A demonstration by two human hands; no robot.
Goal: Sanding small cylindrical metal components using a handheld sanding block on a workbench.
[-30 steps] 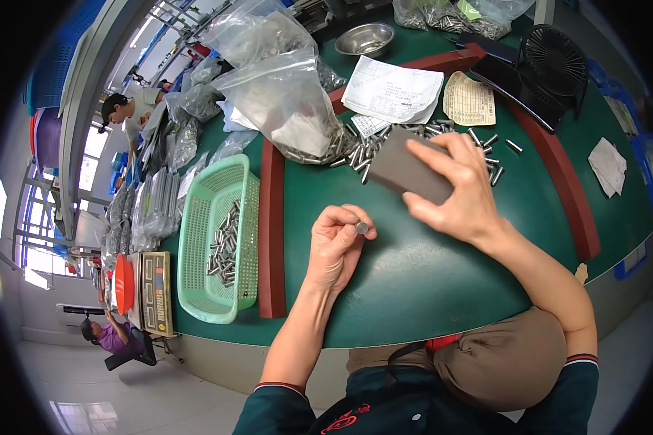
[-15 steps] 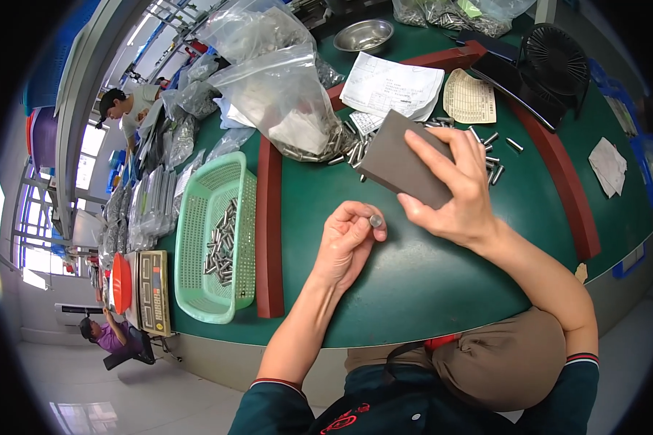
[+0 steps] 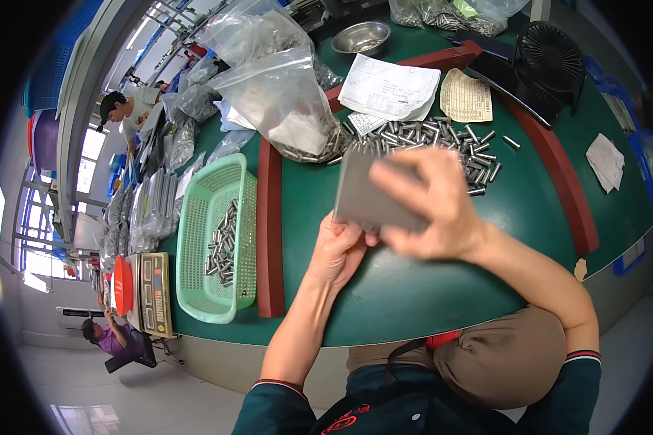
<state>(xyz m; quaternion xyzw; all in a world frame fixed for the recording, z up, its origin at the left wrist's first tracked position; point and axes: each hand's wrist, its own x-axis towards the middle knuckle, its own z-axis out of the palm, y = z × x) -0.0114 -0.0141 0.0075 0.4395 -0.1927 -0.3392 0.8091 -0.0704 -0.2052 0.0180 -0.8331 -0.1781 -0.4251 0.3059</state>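
Note:
My right hand [image 3: 432, 206], blurred by motion, grips a grey-brown rectangular block that looks like a sanding sponge [image 3: 374, 192]. Its lower edge lies over the fingers of my left hand [image 3: 339, 250]. Those fingers are pinched round a short metal pin [image 3: 368, 227], now mostly hidden beneath the block. Beyond both hands, a heap of similar metal pins [image 3: 479, 156] is spread on the green table. More pins [image 3: 223, 250] lie inside the light green plastic basket [image 3: 189, 279] to the left of my left forearm.
Dark red bars [image 3: 270, 239] stand on the green tabletop [image 3: 428, 290]. Farther back are a plastic bag [image 3: 276, 94], papers [image 3: 388, 87], a steel bowl [image 3: 360, 36] and a black fan [image 3: 551, 58]. A scale [image 3: 152, 293] sits left. Two other people are at the far left.
My right hand has brought the block down and left, onto the pin in my left hand. More of the pin heap shows behind. My left hand has barely moved.

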